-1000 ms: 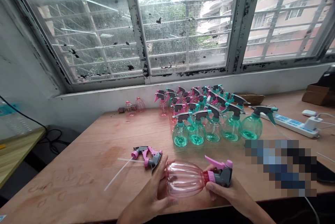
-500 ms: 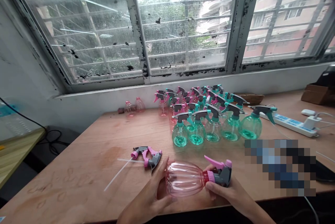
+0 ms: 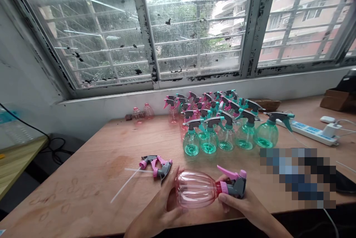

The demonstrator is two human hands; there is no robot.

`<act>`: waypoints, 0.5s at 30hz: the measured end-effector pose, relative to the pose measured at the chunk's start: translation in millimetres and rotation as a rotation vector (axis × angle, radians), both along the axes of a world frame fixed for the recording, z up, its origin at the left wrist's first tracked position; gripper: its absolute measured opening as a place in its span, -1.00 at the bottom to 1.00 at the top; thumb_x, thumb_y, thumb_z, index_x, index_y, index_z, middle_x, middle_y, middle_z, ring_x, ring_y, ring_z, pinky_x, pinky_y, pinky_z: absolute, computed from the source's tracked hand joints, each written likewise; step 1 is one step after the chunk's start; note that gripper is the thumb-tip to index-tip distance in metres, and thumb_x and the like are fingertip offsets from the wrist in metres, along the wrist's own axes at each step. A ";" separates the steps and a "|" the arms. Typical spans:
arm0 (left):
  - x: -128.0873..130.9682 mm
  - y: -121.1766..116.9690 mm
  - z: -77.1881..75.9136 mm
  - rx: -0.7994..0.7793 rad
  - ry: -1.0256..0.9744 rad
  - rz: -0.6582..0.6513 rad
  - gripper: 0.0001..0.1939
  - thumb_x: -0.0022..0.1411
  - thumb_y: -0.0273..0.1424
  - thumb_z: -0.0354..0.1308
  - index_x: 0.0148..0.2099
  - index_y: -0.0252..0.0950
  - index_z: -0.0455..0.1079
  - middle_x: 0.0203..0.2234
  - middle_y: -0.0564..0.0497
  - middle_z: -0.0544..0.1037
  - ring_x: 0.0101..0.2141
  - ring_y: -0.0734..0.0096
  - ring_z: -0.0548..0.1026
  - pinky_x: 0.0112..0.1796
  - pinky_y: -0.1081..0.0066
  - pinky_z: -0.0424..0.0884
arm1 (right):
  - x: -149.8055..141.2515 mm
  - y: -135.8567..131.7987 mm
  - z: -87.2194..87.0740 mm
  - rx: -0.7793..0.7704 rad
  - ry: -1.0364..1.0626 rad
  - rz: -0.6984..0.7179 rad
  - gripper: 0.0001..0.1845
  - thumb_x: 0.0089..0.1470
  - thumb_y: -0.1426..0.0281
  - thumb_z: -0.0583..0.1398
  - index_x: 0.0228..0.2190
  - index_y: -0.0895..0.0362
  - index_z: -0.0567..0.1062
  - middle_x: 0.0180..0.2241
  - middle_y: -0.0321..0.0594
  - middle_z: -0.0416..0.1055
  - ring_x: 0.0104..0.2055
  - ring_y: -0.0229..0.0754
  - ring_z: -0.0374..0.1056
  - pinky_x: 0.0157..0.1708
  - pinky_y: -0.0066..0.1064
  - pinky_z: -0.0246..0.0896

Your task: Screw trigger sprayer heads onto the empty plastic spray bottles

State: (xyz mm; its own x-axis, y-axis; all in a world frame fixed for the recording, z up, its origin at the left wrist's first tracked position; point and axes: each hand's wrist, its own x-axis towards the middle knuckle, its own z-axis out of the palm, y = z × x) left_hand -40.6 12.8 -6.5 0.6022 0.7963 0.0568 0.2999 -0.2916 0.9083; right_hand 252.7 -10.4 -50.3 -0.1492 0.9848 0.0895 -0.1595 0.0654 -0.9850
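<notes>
A clear pink spray bottle [image 3: 196,189] lies on its side near the table's front edge, held between both hands. My left hand [image 3: 162,208] cups the bottle's round base, fingers curled around it. My right hand [image 3: 239,201] grips the neck end, under the grey and pink trigger head [image 3: 235,183] fitted on the bottle. Two loose grey and pink trigger heads [image 3: 157,165] with white dip tubes lie just to the left of my left hand.
Several assembled teal and pink spray bottles [image 3: 222,126] stand in rows mid-table. Two bare pink bottles [image 3: 142,113] stand at the back by the window sill. A white power strip [image 3: 311,131] and a cardboard box [image 3: 338,101] are at the right. The wooden table [image 3: 91,167] ends just before me.
</notes>
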 end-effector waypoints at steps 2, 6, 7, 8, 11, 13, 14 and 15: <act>1.2 0.2 0.0 -0.012 -0.029 -0.010 -0.05 0.35 -0.16 0.21 0.51 -0.01 -0.36 0.48 -0.12 -0.04 0.42 0.04 0.05 0.37 0.07 0.01 | 0.2 0.5 -0.8 0.004 -0.001 0.004 -0.57 0.03 0.08 0.40 -0.23 0.13 0.49 -0.57 -0.33 0.48 -0.54 -0.16 0.38 -0.44 -0.28 0.36; 2.9 0.4 1.1 -0.053 -0.051 0.010 0.10 0.27 -0.12 0.29 0.50 0.00 -0.48 0.47 -0.13 0.00 0.41 -0.02 0.06 0.36 0.05 0.05 | 0.1 0.5 0.0 0.006 0.009 0.022 -0.59 0.05 0.11 0.39 -0.22 0.13 0.48 -0.58 -0.32 0.48 -0.53 -0.16 0.37 -0.44 -0.29 0.33; 2.7 0.3 1.5 -0.062 -0.053 0.011 0.14 0.26 -0.11 0.31 0.50 -0.02 -0.52 0.47 -0.14 0.00 0.42 -0.03 0.03 0.36 0.04 0.05 | -0.1 0.1 0.8 0.001 0.016 0.019 -0.59 0.04 0.11 0.40 -0.22 0.13 0.48 -0.58 -0.32 0.48 -0.53 -0.16 0.37 -0.45 -0.29 0.34; 2.3 0.2 1.8 -0.066 -0.050 0.013 0.16 0.24 -0.10 0.32 0.49 -0.04 -0.53 0.47 -0.15 0.00 0.43 -0.04 0.01 0.36 0.04 0.04 | -0.4 -0.3 1.6 -0.004 0.022 0.010 -0.58 0.03 0.11 0.41 -0.22 0.13 0.48 -0.58 -0.33 0.48 -0.54 -0.16 0.37 -0.45 -0.29 0.35; -0.2 0.4 0.7 -0.043 -0.001 0.039 0.12 0.21 -0.10 0.34 0.51 -0.08 -0.36 0.49 -0.14 -0.06 0.44 -0.06 -0.07 0.39 0.03 -0.06 | -1.2 -1.4 3.6 -0.013 0.029 -0.020 -0.56 0.00 0.08 0.42 -0.24 0.12 0.49 -0.60 -0.34 0.48 -0.56 -0.17 0.37 -0.46 -0.29 0.36; -1.8 1.0 -2.0 -0.028 0.021 0.047 0.06 0.20 -0.14 0.36 0.51 -0.07 -0.23 0.49 -0.11 -0.07 0.45 -0.03 -0.09 0.40 0.05 -0.11 | -1.5 -1.5 4.1 -0.008 0.023 -0.019 -0.56 0.00 0.07 0.42 -0.25 0.12 0.49 -0.60 -0.34 0.48 -0.56 -0.17 0.37 -0.46 -0.29 0.36; -2.2 1.4 -3.9 -0.024 0.017 0.038 0.04 0.21 -0.16 0.36 0.51 -0.06 -0.22 0.49 -0.09 -0.07 0.44 -0.02 -0.07 0.40 0.07 -0.10 | -1.5 -1.5 4.1 -0.008 0.019 -0.013 -0.56 0.00 0.06 0.42 -0.25 0.11 0.49 -0.60 -0.34 0.48 -0.56 -0.16 0.37 -0.46 -0.29 0.36; -2.2 1.7 -5.8 -0.025 -0.002 0.024 0.03 0.22 -0.17 0.35 0.51 -0.03 -0.23 0.49 -0.07 -0.06 0.44 0.00 -0.03 0.39 0.08 -0.05 | -1.5 -1.3 4.0 -0.010 0.017 -0.007 -0.55 0.00 0.06 0.41 -0.25 0.11 0.49 -0.60 -0.34 0.47 -0.56 -0.16 0.37 -0.46 -0.29 0.36</act>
State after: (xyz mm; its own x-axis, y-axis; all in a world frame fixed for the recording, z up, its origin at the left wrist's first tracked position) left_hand -42.8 14.5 -12.3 0.5826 0.8119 0.0376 0.3049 -0.2612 0.9159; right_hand 251.3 -11.7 -46.3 -0.1406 0.9866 0.0823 -0.1761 0.0569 -0.9827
